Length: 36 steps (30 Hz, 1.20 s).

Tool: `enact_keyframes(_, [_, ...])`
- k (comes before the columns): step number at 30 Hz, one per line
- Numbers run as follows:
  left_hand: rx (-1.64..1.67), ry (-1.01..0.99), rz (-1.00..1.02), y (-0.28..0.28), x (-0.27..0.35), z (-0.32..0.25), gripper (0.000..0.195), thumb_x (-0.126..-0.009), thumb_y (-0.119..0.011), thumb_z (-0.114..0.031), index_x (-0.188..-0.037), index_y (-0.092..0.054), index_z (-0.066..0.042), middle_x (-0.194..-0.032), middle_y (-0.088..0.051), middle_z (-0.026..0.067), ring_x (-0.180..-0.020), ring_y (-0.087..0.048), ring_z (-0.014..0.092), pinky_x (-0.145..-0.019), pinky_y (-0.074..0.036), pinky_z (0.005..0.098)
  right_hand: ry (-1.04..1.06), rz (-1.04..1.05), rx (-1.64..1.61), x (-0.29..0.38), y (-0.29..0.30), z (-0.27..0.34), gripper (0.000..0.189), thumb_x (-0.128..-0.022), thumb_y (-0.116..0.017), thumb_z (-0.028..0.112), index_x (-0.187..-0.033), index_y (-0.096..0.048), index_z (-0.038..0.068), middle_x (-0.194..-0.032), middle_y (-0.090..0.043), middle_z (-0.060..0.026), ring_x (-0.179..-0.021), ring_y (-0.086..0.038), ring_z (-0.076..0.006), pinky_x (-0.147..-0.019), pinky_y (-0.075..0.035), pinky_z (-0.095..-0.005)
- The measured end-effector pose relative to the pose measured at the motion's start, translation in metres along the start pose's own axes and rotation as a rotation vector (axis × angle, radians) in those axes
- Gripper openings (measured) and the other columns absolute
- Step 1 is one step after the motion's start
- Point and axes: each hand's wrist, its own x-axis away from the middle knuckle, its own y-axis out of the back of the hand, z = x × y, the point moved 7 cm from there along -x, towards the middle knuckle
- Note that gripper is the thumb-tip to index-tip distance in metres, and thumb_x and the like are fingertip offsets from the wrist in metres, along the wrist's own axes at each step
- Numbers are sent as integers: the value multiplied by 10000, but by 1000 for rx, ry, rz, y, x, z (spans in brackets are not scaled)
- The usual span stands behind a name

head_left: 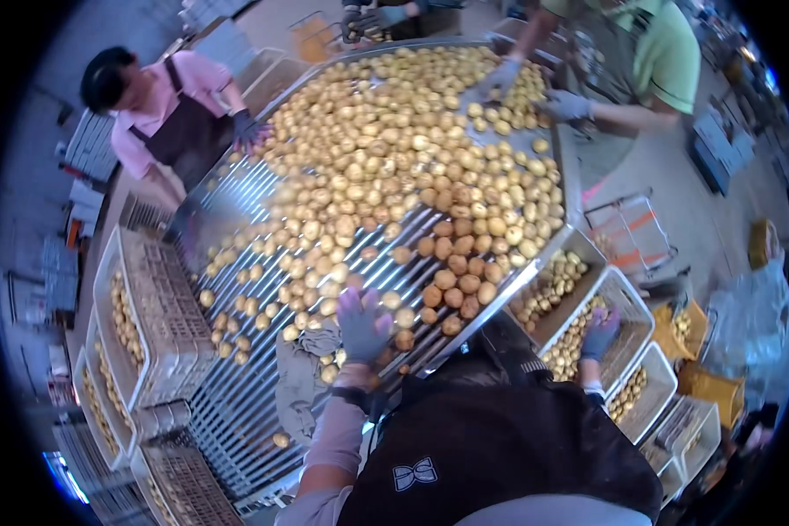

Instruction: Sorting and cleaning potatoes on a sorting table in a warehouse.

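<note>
My left hand, in a grey glove with pinkish fingers, is palm down over the metal roller table. Its fingers are spread near a reddish-brown potato. A crumpled grey cloth lies just left of my wrist, with a few potatoes against it. To the right of that hand sits a cluster of browner potatoes; a large heap of pale yellow potatoes covers the far part of the table. Gloved likewise, my right hand is over a white plastic crate of potatoes; what its fingers hold is hidden.
A worker in a pink shirt reaches in from the left, another in a green shirt from the right. Stacked potato crates stand left. A raised metal rim and more crates flank my right side.
</note>
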Motion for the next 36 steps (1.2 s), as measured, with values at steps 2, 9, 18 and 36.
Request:
enact_keyframes(2, [97, -19, 60, -1, 11, -8, 697, -946, -608, -472, -1558, -454, -177, -1649, -299, 237, -1493, -266, 526, -1211, -191, 645, 370, 255, 142, 21, -104, 151, 630, -946, -686, 301, -1447, -490, -26, -1458, -501, -239, -1407, -422, -433, -1208, -288, -524])
enact_keyframes(9, [266, 5, 58, 18, 51, 1, 581, -920, -701, -356, -1452, -570, -162, -1543, -451, 212, -1429, -380, 478, -1177, -301, 610, 1038, 915, 606, 56, -315, 314, 683, -964, -581, 446, -1542, -410, 125, -1576, -369, -199, -1481, -284, -462, -1203, -203, -633])
enact_keyframes(18, [466, 110, -121, 43, -3, 25, 386, -935, -694, -246, -1300, -692, -120, -1307, -666, 140, -1203, -627, 354, -1006, -499, 462, 1216, 878, -22, 52, -431, 420, 483, -939, -617, 301, -1387, -572, 127, -1311, -619, -146, -1246, -564, -373, -1060, -447, -506])
enact_keyframes(36, [1323, 512, 55, -32, -76, 25, 499, -968, -693, -180, -1432, -559, -53, -1227, -683, 99, -1032, -672, 162, -854, -536, 306, -49, 1606, -372, 102, -384, 393, 499, -1011, -588, 486, -1286, -648, 74, -939, -654, -12, -819, -595, -124, -751, -517, -302])
